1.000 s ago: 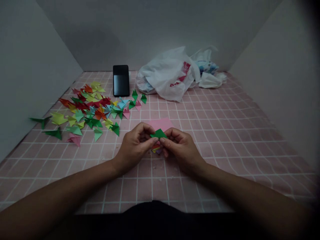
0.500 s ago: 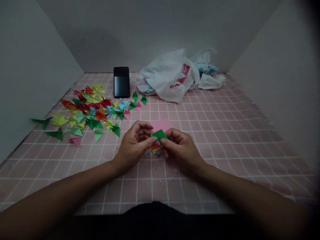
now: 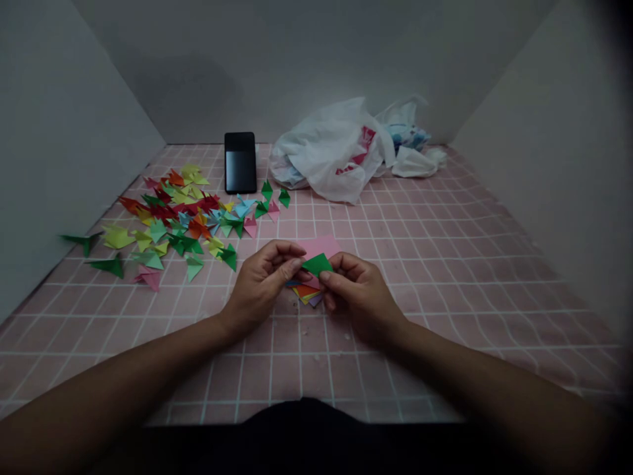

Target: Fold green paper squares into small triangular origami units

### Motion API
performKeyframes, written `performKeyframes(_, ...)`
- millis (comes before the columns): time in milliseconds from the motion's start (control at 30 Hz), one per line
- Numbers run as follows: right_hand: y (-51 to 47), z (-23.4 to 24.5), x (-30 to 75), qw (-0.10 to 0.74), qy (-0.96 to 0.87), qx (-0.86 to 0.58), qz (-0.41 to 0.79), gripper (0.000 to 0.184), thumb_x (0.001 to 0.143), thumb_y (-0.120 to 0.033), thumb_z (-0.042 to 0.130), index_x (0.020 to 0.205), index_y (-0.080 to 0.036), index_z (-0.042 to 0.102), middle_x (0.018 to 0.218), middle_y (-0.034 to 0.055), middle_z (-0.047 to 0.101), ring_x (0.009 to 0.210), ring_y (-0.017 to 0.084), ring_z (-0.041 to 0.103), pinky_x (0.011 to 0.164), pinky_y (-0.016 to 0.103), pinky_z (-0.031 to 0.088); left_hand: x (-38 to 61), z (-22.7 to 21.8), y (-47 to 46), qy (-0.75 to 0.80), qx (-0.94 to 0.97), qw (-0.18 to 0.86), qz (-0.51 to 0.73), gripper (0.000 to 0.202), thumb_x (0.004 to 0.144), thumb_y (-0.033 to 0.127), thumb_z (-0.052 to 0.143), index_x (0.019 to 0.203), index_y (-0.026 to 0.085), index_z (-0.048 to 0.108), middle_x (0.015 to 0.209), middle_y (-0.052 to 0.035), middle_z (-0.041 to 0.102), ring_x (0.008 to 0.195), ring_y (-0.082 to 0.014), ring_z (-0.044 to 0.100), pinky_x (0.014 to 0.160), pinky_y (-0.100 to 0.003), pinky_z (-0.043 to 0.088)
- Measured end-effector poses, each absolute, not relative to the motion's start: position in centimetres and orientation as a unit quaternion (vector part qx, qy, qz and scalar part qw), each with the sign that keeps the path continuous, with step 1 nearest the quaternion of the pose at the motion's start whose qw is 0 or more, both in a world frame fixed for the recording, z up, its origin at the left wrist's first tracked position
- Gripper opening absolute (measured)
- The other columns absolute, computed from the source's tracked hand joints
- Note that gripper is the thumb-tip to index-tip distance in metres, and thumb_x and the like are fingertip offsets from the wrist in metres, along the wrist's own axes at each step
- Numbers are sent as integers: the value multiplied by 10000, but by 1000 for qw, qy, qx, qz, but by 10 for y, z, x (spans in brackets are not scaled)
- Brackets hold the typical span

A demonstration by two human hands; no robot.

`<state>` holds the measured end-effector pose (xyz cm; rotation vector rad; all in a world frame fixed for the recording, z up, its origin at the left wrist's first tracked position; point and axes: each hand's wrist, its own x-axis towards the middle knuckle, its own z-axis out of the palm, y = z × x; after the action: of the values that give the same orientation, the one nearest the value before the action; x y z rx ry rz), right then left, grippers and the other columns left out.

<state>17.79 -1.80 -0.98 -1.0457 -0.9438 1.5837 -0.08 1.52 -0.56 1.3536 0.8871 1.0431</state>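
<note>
A small folded green paper piece (image 3: 317, 264) sits between my two hands, just above the tabletop. My left hand (image 3: 262, 284) pinches its left edge with thumb and forefinger. Its right edge is gripped by the fingertips of my right hand (image 3: 359, 293). Under the hands lies a small stack of coloured paper squares (image 3: 306, 293), with red, yellow and purple edges showing. A pink sheet (image 3: 321, 247) lies flat just beyond my fingers.
Several folded paper pieces in many colours (image 3: 173, 218) are scattered at the left. A black phone (image 3: 240, 162) lies at the back, beside crumpled white plastic bags (image 3: 341, 155). Grey walls close in the pink tiled table (image 3: 445, 264) on three sides.
My left hand has shifted a little to the left and its fingers have lifted. The green piece now tilts more toward my right hand, and more of the coloured stack shows.
</note>
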Motion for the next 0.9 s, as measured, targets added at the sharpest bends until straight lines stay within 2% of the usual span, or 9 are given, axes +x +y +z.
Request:
performKeyframes(300,-17,-9,180,487,-381,-419,665,214,810,-299,759,740,-195,585,474,-61,586,408,72,481,451,206,367,-3,-4,18,393,629,502,446,139,822,266,784,895,184,699,831,-23,772,771,-169,764,723,-265,643)
performKeyframes(567,-16,-9,179,478,-382,-420,671,209,801,-312,770,761,-204,596,475,-62,586,400,79,482,449,220,403,-2,-1,18,394,633,488,454,83,810,214,755,843,184,685,757,-19,765,700,-159,748,658,-253,630)
performKeyframes(700,-16,-9,179,472,-391,-420,669,208,808,-313,763,756,-201,595,482,-58,586,408,77,485,446,215,378,0,0,15,409,628,476,460,61,801,190,738,807,178,679,730,-15,745,659,-136,724,616,-218,600)
performKeyframes(800,-16,-9,179,471,-393,-418,670,212,801,-307,763,743,-198,590,486,-53,591,411,78,495,443,211,363,0,-1,15,409,626,480,459,65,812,199,734,817,177,673,729,-10,733,657,-128,717,609,-208,590)
performKeyframes(900,-16,-8,180,474,-380,-421,674,195,803,-297,748,742,-199,591,479,-58,578,407,72,482,445,206,357,-1,-3,18,385,636,482,463,108,809,206,743,902,187,691,833,-17,757,743,-143,737,682,-234,617)
